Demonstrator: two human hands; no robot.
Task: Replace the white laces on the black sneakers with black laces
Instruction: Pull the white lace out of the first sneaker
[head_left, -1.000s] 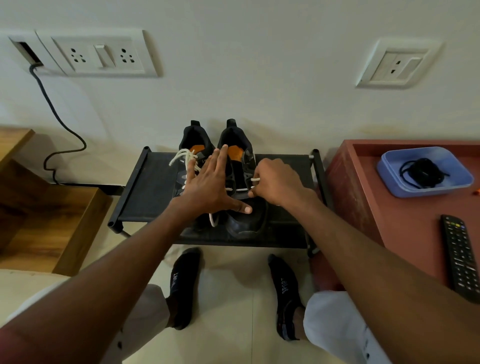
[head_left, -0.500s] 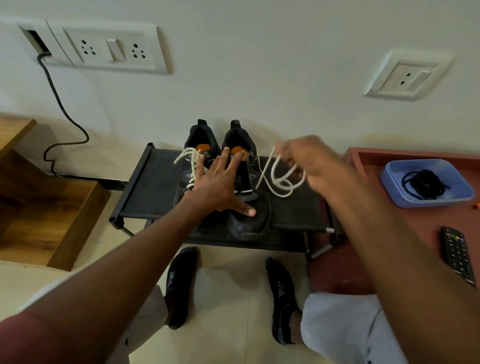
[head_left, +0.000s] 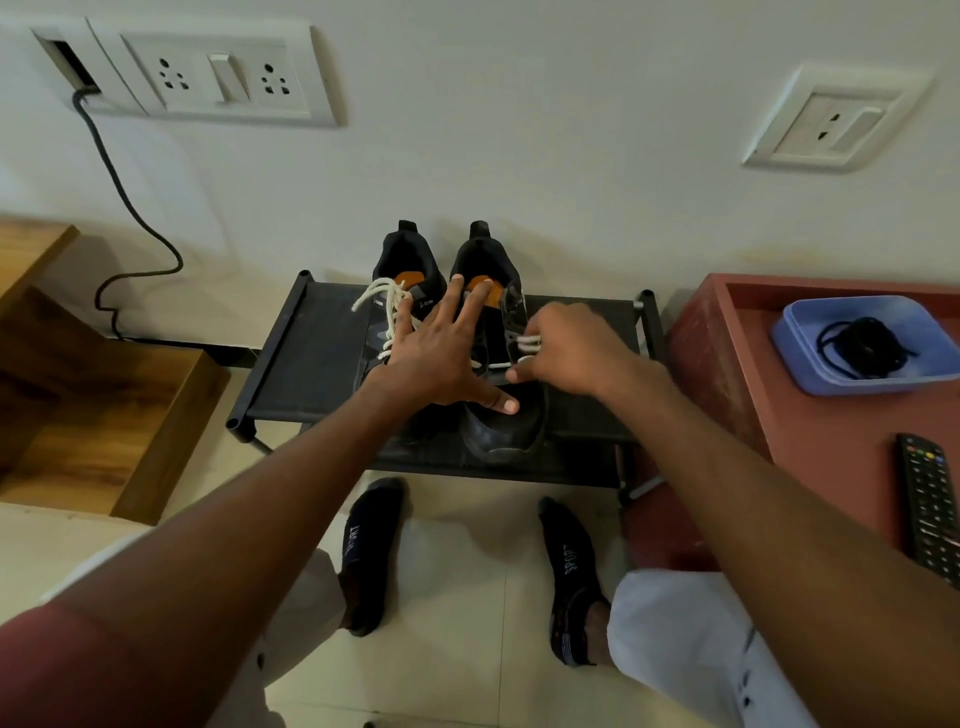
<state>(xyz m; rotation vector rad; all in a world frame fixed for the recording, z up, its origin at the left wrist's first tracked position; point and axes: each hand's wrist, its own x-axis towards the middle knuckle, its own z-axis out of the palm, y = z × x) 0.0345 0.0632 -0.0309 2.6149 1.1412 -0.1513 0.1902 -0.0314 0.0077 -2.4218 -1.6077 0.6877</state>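
Observation:
Two black sneakers stand side by side on a low black rack (head_left: 311, 353), heels to the wall. The left sneaker (head_left: 402, 260) carries a tied white lace (head_left: 387, 304). My left hand (head_left: 441, 353) lies flat with spread fingers on the right sneaker (head_left: 506, 426), pressing it down. My right hand (head_left: 569, 351) is at that shoe's right side and pinches its white lace (head_left: 527, 343) where it crosses the eyelets. The black laces (head_left: 857, 345) lie bundled in a blue tray (head_left: 810, 379) at the right.
The blue tray sits on a red-brown table (head_left: 810, 447), with a black remote (head_left: 930, 504) nearer me. My socked feet (head_left: 371, 551) rest on the tiled floor under the rack. Wooden steps (head_left: 104, 395) stand left; a black cable (head_left: 130, 208) hangs from the wall sockets.
My right hand, which had pulled a loop of white lace up and to the right, has come back down to the right sneaker's eyelets. My left hand stays pressed on the shoe.

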